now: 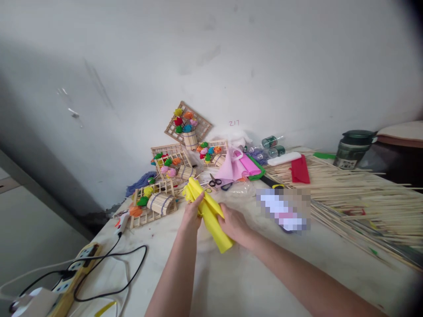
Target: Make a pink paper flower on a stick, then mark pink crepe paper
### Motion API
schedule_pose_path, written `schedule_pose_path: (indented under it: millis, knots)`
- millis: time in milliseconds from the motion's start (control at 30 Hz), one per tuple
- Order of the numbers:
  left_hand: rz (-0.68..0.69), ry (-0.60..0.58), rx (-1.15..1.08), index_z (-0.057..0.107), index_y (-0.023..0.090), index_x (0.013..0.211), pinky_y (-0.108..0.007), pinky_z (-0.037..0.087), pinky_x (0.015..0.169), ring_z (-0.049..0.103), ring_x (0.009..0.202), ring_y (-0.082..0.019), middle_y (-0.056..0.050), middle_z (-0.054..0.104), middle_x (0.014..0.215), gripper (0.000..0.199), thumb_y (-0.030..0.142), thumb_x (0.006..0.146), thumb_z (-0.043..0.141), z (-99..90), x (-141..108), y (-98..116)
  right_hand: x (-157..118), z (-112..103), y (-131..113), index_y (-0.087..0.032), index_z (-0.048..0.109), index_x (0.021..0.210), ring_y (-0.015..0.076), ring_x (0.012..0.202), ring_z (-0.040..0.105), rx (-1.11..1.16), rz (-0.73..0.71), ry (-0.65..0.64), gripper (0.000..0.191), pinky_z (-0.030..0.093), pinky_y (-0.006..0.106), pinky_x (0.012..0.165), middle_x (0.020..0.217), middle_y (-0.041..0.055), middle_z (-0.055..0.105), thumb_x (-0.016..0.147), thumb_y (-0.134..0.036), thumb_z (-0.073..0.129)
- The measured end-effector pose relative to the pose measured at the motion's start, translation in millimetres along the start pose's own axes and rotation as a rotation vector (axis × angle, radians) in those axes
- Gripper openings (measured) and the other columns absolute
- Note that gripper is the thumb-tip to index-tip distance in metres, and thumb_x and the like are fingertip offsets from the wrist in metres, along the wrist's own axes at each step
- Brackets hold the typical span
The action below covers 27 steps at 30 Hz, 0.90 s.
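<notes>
Paper [214, 231] likely creases less under light pressure, fingers of the left hand [191, 215] pinching its upper part, those of the right hand [234, 223] its side.

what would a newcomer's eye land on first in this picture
Probably the bright yellow sheet, held in the left hand and right hand over the middle of the table. Next might come the lattice frames with colourful flowers, clustered towards the wall, mostly to the left. Many thin sticks spread across the right side.
</notes>
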<state>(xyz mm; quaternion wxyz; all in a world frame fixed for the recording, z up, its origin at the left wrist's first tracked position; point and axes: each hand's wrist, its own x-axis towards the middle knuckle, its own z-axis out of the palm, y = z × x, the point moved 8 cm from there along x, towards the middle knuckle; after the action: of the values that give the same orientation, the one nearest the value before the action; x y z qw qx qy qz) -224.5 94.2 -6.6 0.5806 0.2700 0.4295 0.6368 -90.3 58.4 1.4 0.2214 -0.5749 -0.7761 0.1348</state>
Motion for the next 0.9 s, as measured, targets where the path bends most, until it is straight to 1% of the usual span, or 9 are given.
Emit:
schedule_pose_path:
  millis: [100, 200, 267, 333, 400, 500, 600, 733, 900]
  knots:
    - [0.085, 0.008, 0.015, 0.06, 0.014, 0.085, -0.028, 0.053, 0.062, 0.064, 0.063, -0.018, -0.006, 0.066, 0.074, 0.029, 0.02, 0.059, 0.072, -9.4, -5, 9, -5, 6, -13, -0.019, 0.043, 0.108, 0.0197, 0.076, 0.06, -0.029, -0.035, -0.018, 0.027, 0.035, 0.027, 0.062, 0.089, 0.0076, 0.063, 0.082, -0.027, 0.038]
    - [0.169, 0.093, -0.009, 0.06, 0.015, 0.083, -0.028, 0.053, 0.063, 0.063, 0.06, -0.017, -0.003, 0.066, 0.073, 0.028, 0.015, 0.058, 0.072, -25.6, -7, 17, -9, 6, -24, -0.018, 0.044, 0.11, 0.0196, 0.079, 0.059, -0.01, -0.12, -0.019, 0.031, 0.035, 0.027, 0.065, 0.091, 0.0081, 0.063, 0.085, -0.034, 0.035]
    - [0.173, 0.14, -0.026, 0.06, 0.015, 0.083, -0.028, 0.053, 0.063, 0.063, 0.057, -0.015, -0.002, 0.065, 0.072, 0.027, 0.012, 0.058, 0.07, -34.4, -7, 17, -7, 2, -31, -0.019, 0.05, 0.103, 0.0188, 0.081, 0.058, 0.024, -0.194, -0.021, 0.035, 0.036, 0.027, 0.067, 0.09, 0.0075, 0.063, 0.087, -0.042, 0.028]
    - [0.125, 0.173, -0.039, 0.06, 0.015, 0.084, -0.028, 0.053, 0.062, 0.062, 0.055, -0.015, -0.002, 0.065, 0.07, 0.026, 0.012, 0.06, 0.069, -40.6, -7, 13, 2, -6, -32, -0.019, 0.056, 0.09, 0.0173, 0.083, 0.058, 0.045, -0.232, -0.006, 0.043, 0.036, 0.025, 0.07, 0.088, 0.0067, 0.063, 0.089, -0.043, 0.02]
    - [0.047, 0.186, -0.044, 0.059, 0.014, 0.084, -0.03, 0.053, 0.061, 0.062, 0.054, -0.016, -0.002, 0.065, 0.068, 0.025, 0.013, 0.061, 0.068, -43.5, -6, 5, 19, -18, -27, -0.018, 0.059, 0.084, 0.0162, 0.083, 0.057, 0.026, -0.207, 0.048, 0.042, 0.036, 0.024, 0.071, 0.088, 0.0067, 0.064, 0.09, -0.037, 0.021]
    - [-0.052, 0.135, -0.038, 0.059, 0.013, 0.086, -0.031, 0.053, 0.061, 0.063, 0.056, -0.018, -0.005, 0.065, 0.068, 0.025, 0.014, 0.062, 0.066, -38.7, -9, -9, 55, -31, -14, -0.017, 0.06, 0.088, 0.0169, 0.082, 0.058, -0.047, -0.121, 0.082, 0.03, 0.036, 0.024, 0.068, 0.09, 0.0073, 0.064, 0.087, -0.026, 0.032]
    - [-0.07, 0.103, -0.023, 0.059, 0.012, 0.084, -0.031, 0.053, 0.06, 0.063, 0.058, -0.019, -0.006, 0.065, 0.068, 0.026, 0.014, 0.06, 0.068, -32.0, -13, -18, 88, -36, -5, -0.016, 0.059, 0.097, 0.0181, 0.089, 0.057, -0.136, -0.049, 0.104, 0.026, 0.037, 0.024, 0.072, 0.098, 0.0094, 0.062, 0.083, -0.021, 0.038]
    - [-0.065, 0.078, -0.019, 0.06, 0.011, 0.083, -0.03, 0.053, 0.06, 0.064, 0.059, -0.02, -0.007, 0.066, 0.069, 0.028, 0.015, 0.058, 0.07, -25.6, -15, -26, 122, -25, -2, -0.014, 0.057, 0.104, 0.0214, 0.092, 0.058, -0.19, 0.003, 0.072, 0.028, 0.04, 0.027, 0.073, 0.104, 0.0137, 0.06, 0.082, -0.021, 0.041]
    - [-0.086, 0.043, -0.043, 0.061, 0.012, 0.088, -0.03, 0.053, 0.061, 0.064, 0.062, -0.021, -0.009, 0.067, 0.075, 0.032, 0.016, 0.058, 0.071, -22.0, -14, -30, 153, -3, -2, -0.007, 0.06, 0.101, 0.0272, 0.089, 0.06, -0.22, 0.063, -0.007, 0.028, 0.043, 0.034, 0.073, 0.098, 0.0203, 0.062, 0.081, -0.022, 0.047]
